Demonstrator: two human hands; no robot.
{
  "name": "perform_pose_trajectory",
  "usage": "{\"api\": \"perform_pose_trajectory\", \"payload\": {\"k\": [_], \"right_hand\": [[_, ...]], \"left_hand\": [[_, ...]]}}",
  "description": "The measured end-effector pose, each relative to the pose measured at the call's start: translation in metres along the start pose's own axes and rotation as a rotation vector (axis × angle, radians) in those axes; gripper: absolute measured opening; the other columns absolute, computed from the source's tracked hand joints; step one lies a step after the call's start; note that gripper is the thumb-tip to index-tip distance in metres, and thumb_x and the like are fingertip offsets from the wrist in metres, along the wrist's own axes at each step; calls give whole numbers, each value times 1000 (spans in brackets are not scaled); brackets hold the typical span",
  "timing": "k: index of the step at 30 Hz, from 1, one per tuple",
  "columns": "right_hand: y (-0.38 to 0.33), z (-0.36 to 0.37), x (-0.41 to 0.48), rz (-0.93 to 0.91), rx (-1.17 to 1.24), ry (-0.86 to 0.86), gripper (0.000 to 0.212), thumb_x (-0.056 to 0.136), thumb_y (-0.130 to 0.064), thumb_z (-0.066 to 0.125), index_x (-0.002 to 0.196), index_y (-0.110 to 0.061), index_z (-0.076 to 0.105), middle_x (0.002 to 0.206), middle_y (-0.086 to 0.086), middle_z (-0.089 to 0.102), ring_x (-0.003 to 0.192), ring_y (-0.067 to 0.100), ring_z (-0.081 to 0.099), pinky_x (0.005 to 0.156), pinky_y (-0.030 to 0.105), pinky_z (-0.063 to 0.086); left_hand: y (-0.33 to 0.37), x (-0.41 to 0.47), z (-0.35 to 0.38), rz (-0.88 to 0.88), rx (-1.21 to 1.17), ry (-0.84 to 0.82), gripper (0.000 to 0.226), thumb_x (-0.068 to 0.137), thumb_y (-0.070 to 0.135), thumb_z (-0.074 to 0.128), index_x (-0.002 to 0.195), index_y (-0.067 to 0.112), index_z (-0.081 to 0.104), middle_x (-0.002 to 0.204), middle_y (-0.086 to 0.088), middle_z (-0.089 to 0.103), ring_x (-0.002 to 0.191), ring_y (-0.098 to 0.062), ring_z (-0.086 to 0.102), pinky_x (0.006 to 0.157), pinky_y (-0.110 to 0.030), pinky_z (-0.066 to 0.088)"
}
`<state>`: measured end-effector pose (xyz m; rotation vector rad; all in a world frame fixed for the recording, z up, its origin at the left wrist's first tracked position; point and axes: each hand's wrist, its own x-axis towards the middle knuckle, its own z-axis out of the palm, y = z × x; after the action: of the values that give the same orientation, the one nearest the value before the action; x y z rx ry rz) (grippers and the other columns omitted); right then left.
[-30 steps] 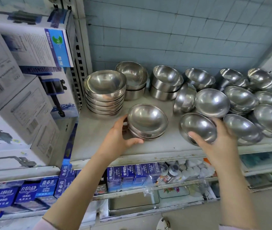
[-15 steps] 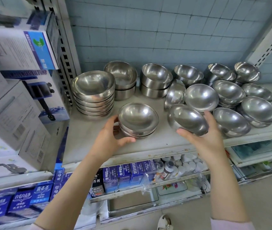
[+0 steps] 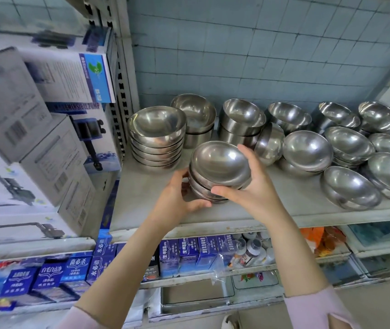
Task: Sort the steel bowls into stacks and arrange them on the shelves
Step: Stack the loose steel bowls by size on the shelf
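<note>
A short stack of steel bowls (image 3: pixel 201 188) stands near the front of the grey shelf (image 3: pixel 284 203). On top of it sits a tilted steel bowl (image 3: pixel 220 162), gripped at its right rim by my right hand (image 3: pixel 253 188). My left hand (image 3: pixel 179 200) cups the stack's lower left side. To the left stands a taller stack of several bowls (image 3: pixel 157 138). Deeper bowls in pairs (image 3: pixel 241 119) line the back. Loose and half-nested bowls (image 3: pixel 350 186) crowd the shelf's right half.
White and blue product boxes (image 3: pixel 46 138) are piled on the left, beside a perforated shelf upright (image 3: pixel 120 67). Below the bowl shelf, blue cartons (image 3: pixel 189 255) and small bottles (image 3: pixel 253 252) fill a lower shelf. The tiled wall is right behind the bowls.
My right hand has carried a bowl from the right-hand group leftward and set it onto the stack under my left hand. The camera has shifted left and closer.
</note>
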<state>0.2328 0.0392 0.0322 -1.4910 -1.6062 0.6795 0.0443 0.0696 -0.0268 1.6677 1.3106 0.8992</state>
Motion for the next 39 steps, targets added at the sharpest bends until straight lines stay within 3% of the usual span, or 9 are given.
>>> {"api": "perform_pose_trajectory", "payload": {"k": [3,7,11,15,20,25,31,36,39], "right_hand": [[6,5,2,-4,6,-12,102,64,-37,91,148,-33,33,149,-15,35,132,-4,33,98,-2,25],[11,3,4,-29,-32,-34,105,65,-36,90,150,-35,30,150,-19,30,129,-12,26,91,-8,20],[16,1,7,-46,-32,-79,111,63,-37,91,153,-36,25,157,-18,22,138,-7,21,104,9,20],[20,-9,10,-65,21,-145,115,59,-66,78,154,-42,17,164,-18,9,149,0,8,117,27,16],[47,-63,48,-41,-143,148,107,67,-69,67,155,-26,22,164,-7,15,150,7,12,123,40,17],[76,-92,96,-4,-399,31,113,69,-48,84,155,-9,23,160,10,29,147,23,26,117,26,20],[81,-80,111,-60,-415,60,116,56,-35,95,149,-13,29,150,10,41,135,32,40,108,37,34],[69,-83,93,-11,-412,4,122,58,-49,91,155,-18,24,151,6,34,139,25,34,111,32,29],[69,-81,68,59,-304,9,119,55,-52,90,152,-17,30,145,2,39,132,18,41,102,25,31]], "left_hand": [[0,0,-1,-11,-4,1,91,60,23,90,136,13,41,121,-2,58,95,-1,55,72,6,36],[-1,0,0,-27,18,7,93,59,29,90,137,17,40,120,2,57,102,-7,54,71,7,35],[-2,2,2,-26,36,39,97,57,30,91,139,16,40,116,5,56,101,-8,54,72,6,36],[-3,3,3,-36,33,52,98,57,31,90,140,19,39,117,5,57,102,-7,56,75,2,38],[2,5,3,-104,-34,102,100,60,22,89,143,21,34,112,7,57,94,4,55,68,3,40],[-1,7,5,-119,-45,120,104,53,31,89,142,27,35,108,12,60,100,1,59,80,-5,46],[-4,9,6,-106,-25,138,103,55,26,91,142,26,36,109,11,60,98,2,59,73,2,41],[-2,8,5,-111,-22,144,103,55,26,90,142,25,36,110,10,60,97,1,59,73,0,43],[-1,8,4,-116,-26,136,108,47,40,87,142,30,36,113,5,62,103,-7,62,83,-12,46]]}}
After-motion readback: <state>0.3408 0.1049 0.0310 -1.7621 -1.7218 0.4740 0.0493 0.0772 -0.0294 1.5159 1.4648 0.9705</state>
